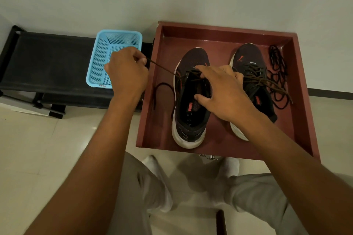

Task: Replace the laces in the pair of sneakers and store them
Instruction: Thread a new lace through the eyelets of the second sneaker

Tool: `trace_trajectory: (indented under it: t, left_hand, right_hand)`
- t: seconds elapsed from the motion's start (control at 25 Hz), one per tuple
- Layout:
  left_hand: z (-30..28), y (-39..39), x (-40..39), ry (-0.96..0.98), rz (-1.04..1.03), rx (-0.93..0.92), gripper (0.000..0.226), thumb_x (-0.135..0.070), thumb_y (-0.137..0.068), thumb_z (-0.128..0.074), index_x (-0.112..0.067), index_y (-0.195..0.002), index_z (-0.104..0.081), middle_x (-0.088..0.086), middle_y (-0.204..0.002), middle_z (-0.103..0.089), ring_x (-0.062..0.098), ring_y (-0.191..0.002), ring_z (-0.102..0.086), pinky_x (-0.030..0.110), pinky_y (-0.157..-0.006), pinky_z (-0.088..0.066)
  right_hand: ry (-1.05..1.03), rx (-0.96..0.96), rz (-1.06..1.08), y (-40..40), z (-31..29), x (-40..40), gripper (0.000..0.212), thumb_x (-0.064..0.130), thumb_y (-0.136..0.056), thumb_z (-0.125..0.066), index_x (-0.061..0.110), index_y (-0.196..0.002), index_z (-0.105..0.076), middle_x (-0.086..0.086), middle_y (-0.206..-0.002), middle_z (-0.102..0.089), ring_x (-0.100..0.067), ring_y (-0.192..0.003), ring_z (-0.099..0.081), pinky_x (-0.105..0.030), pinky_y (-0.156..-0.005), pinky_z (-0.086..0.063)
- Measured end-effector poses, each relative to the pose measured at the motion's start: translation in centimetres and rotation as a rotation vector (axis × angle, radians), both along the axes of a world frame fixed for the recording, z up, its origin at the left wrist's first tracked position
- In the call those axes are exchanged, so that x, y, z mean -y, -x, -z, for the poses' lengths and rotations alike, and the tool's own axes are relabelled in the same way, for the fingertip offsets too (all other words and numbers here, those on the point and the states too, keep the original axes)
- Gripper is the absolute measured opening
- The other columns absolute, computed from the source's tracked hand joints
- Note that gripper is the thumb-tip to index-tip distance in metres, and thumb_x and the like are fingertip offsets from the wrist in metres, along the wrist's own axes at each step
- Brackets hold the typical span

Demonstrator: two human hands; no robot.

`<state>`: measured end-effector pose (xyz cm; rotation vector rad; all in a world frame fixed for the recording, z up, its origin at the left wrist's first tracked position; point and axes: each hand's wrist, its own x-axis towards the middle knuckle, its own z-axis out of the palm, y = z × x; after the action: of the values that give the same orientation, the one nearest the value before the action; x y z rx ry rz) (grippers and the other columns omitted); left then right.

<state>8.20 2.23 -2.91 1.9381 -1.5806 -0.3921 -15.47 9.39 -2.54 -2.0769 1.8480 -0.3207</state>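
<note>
Grey trouser legs and white socks fill the bottom of the view, just short of the near edge of a dark red tray. Two dark sneakers stand in the tray with toes toward its far edge. Over the left sneaker, which stands about mid-tray toward the near edge, the right hand hovers with fingers spread and loosely bent: the thumb rests on the insole inside the shoe's opening, and the fingertips reach the eyelet area at the tongue, touching the brown lace where it crosses the shoe. Whether they pinch it cannot be told. From there the brown lace runs taut over the tray's left edge to the left hand, which pinches its end between curled fingers and thumb, held above a blue plastic basket on a black bench. A black lace end loops on the tray floor left of this shoe. The right sneaker, toward the tray's far right corner, is laced in brown and tied. Beside it, along the right edge, lies a loose black lace in coils.
</note>
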Motion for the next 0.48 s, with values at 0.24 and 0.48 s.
trace_trajectory:
  t: [0.24,0.48]
  left_hand:
    - [0.3,3.1,-1.0,-0.063,0.337,0.039,0.035,-0.031,-0.084,-0.064,-0.031,-0.118,-0.071,-0.011,-0.106,-0.072,0.018,-0.112,-0.062,0.052,-0.108,-0.037]
    - [0.7,3.8,-0.8,-0.097,0.427,-0.04,0.013,-0.038,-0.09,-0.072,-0.027,-0.086,-0.078,-0.014,-0.074,-0.069,0.008,-0.078,-0.066,0.047,-0.089,-0.054]
  right_hand:
    - [-0.078,0.046,0.075,0.3,-0.9,0.0,0.09,0.048,-0.08,-0.081,0.03,-0.155,-0.034,0.004,-0.138,-0.049,-0.021,-0.131,-0.043,-0.046,-0.11,-0.037]
    - [-0.169,0.251,0.214,0.0,-0.7,0.1,0.064,0.026,-0.084,-0.079,0.02,-0.14,-0.048,0.001,-0.077,-0.066,-0.011,-0.074,-0.065,-0.036,-0.077,-0.058]
